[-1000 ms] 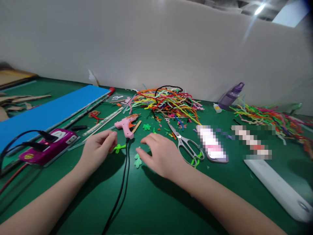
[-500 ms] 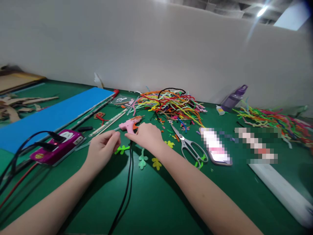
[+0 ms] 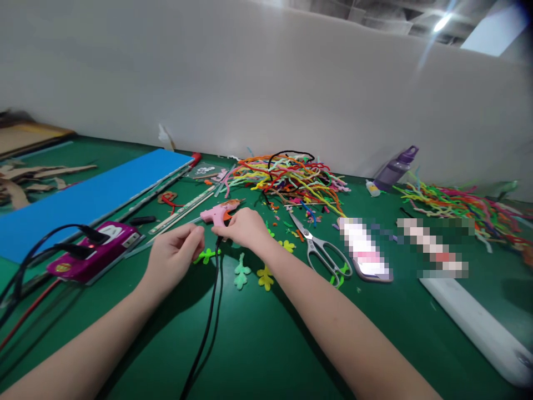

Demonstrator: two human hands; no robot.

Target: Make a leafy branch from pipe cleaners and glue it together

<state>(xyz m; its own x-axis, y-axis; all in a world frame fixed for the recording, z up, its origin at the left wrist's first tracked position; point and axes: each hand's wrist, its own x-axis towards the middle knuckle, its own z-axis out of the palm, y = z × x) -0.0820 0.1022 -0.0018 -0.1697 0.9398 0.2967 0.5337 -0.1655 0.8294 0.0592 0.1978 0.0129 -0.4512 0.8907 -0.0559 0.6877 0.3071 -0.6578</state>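
My right hand (image 3: 246, 230) is closed round the handle of a pink glue gun (image 3: 214, 215), whose nozzle points to the right and away from me. Just left of it, my left hand (image 3: 177, 250) has its fingers pressed together; what they pinch, if anything, is hidden. Below its fingertips lies a bright green leaf-shaped piece (image 3: 207, 255). A mint green piece (image 3: 240, 273) and a yellow piece (image 3: 265, 278) rest on the green table near my right wrist. Another yellow piece (image 3: 287, 246) shows beyond that wrist.
Scissors (image 3: 318, 244) and a phone (image 3: 366, 250) lie to the right. Behind them are a heap of coloured pipe cleaners (image 3: 287, 178) and a purple bottle (image 3: 393, 171). At the left are a magenta power strip (image 3: 94, 253) with cables and a blue board (image 3: 100, 189).
My right hand and the glue gun have shifted slightly left, and the gun's black cord has swung left. My left hand keeps its closed pose.
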